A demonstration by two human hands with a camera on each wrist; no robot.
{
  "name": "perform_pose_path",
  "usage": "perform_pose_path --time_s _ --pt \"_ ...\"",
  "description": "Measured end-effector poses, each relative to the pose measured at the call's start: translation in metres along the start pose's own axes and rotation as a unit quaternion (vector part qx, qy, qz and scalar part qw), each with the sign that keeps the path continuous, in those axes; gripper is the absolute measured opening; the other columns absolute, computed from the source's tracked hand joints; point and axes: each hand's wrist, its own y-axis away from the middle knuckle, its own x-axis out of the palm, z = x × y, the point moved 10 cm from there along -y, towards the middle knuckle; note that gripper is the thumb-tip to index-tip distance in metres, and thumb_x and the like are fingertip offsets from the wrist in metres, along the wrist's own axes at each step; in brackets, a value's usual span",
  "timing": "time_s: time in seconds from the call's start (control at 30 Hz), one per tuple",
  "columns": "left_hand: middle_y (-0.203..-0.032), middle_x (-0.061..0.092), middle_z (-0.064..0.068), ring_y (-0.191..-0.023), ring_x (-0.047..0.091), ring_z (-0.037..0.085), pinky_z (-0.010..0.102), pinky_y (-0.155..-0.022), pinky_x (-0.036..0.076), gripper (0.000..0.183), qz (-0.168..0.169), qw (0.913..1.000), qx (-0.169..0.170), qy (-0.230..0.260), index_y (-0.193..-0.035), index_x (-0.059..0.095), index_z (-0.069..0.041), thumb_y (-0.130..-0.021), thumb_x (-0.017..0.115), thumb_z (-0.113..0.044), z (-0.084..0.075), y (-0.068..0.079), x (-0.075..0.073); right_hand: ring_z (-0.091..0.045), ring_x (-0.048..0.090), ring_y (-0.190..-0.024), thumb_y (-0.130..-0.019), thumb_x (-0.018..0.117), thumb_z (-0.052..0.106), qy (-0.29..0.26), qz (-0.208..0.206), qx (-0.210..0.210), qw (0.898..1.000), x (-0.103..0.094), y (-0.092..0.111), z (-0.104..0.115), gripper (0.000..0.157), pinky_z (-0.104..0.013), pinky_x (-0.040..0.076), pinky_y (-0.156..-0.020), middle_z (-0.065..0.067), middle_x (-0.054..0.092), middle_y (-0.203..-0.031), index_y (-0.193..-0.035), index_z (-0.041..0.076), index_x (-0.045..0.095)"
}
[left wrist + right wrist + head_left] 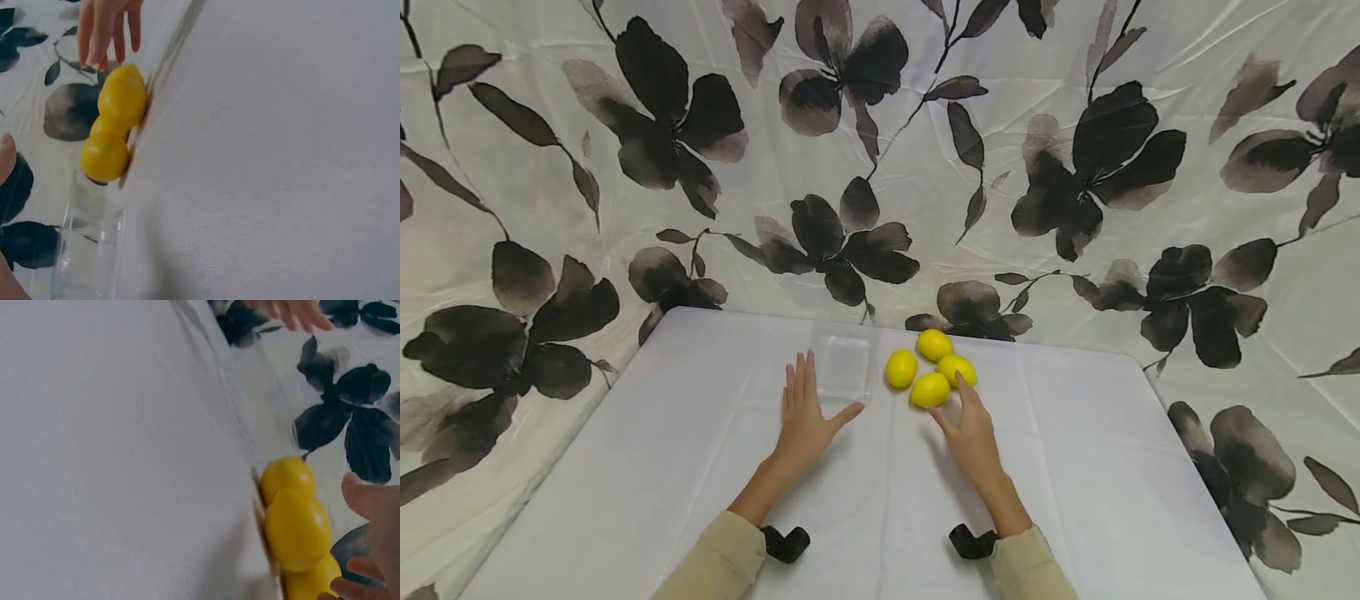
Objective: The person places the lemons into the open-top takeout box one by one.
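Several yellow lemons sit in a cluster on the white table: a front lemon [930, 390], a left lemon [901, 368], a back lemon [935, 344] and a right lemon [957, 369]. To their left stands a clear plastic container [844, 367], with nothing visible inside. My left hand [805, 429] hovers by the container's near left side, fingers straight and thumb spread. Over the near right side of the cluster, my right hand [974, 433] has thumb and fingers apart. In the right wrist view its fingertips [359, 567] are close to the lemons; contact cannot be told.
A white cloth with creases covers the table [1075, 467]. Behind it and at its sides hangs a pale curtain [955, 167] with dark flowers. A black wrist mount [786, 544] sits at the left cuff, another black mount [973, 542] at the right.
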Motion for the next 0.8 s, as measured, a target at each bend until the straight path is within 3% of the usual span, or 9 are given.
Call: perform_pose_path --time_s 0.07,0.17,0.3,0.43,0.6,0.8 --pt "-0.166 -0.009 0.017 -0.151 -0.011 0.042 0.067 -0.121 0.006 0.122 -0.007 0.998 -0.023 0.059 -0.159 -0.009 -0.014 -0.081 0.078 -0.049 0.011 -0.01 -0.002 -0.039 0.046 -0.136 -0.09 0.073 0.033 -0.028 -0.006 -0.004 1.0 0.0 -0.005 -0.004 0.075 -0.053 0.045 -0.109 -0.023 0.047 -0.147 -0.149 0.001 0.038" --pt "-0.165 -0.007 0.019 -0.151 -0.007 0.043 0.067 -0.12 0.012 0.125 -0.01 0.9883 -0.07 0.135 -0.159 -0.01 -0.016 -0.079 0.081 -0.044 0.032 -0.022 -0.004 -0.038 0.051 -0.131 -0.088 0.076 0.028 -0.055 -0.008 -0.016 0.998 0.002 -0.012 -0.008 0.072 -0.05 0.053 -0.101 -0.023 0.052 -0.141 -0.146 0.0 0.043" --pt "-0.166 -0.002 0.019 -0.152 0.001 0.041 0.061 -0.122 0.015 0.124 0.005 0.9771 -0.104 0.186 -0.158 -0.011 -0.015 -0.08 0.082 -0.039 0.056 -0.035 -0.001 -0.037 0.057 -0.123 -0.083 0.08 0.021 -0.082 -0.024 -0.02 0.996 0.002 -0.019 -0.014 0.069 -0.047 0.057 -0.095 -0.023 0.058 -0.133 -0.141 0.0 0.048" --pt "-0.166 0.0 0.017 -0.153 0.003 0.038 0.052 -0.125 0.015 0.125 0.039 0.9693 -0.1 0.221 -0.158 -0.011 -0.012 -0.079 0.084 -0.03 0.069 -0.044 0.009 -0.037 0.062 -0.112 -0.078 0.085 0.016 -0.098 -0.049 -0.028 0.994 0.002 -0.022 -0.019 0.07 -0.048 0.058 -0.092 -0.023 0.063 -0.125 -0.137 -0.002 0.052" --pt "-0.166 0.002 0.019 -0.153 0.006 0.037 0.046 -0.125 0.016 0.126 0.08 0.9651 -0.084 0.235 -0.158 -0.008 -0.01 -0.077 0.086 -0.023 0.068 -0.048 0.022 -0.036 0.063 -0.114 -0.073 0.088 0.016 -0.128 -0.052 -0.022 0.99 0.007 -0.026 -0.023 0.072 -0.047 0.058 -0.093 -0.022 0.063 -0.129 -0.135 -0.002 0.055" --pt "-0.165 0.009 0.022 -0.152 0.012 0.037 0.045 -0.124 0.021 0.117 0.085 0.9652 -0.071 0.237 -0.159 -0.004 -0.009 -0.081 0.083 -0.02 0.064 -0.052 0.024 -0.034 0.059 -0.12 -0.073 0.089 0.018 -0.141 -0.037 -0.016 0.989 0.017 -0.036 -0.024 0.068 -0.045 0.055 -0.099 -0.018 0.062 -0.13 -0.131 -0.001 0.058"
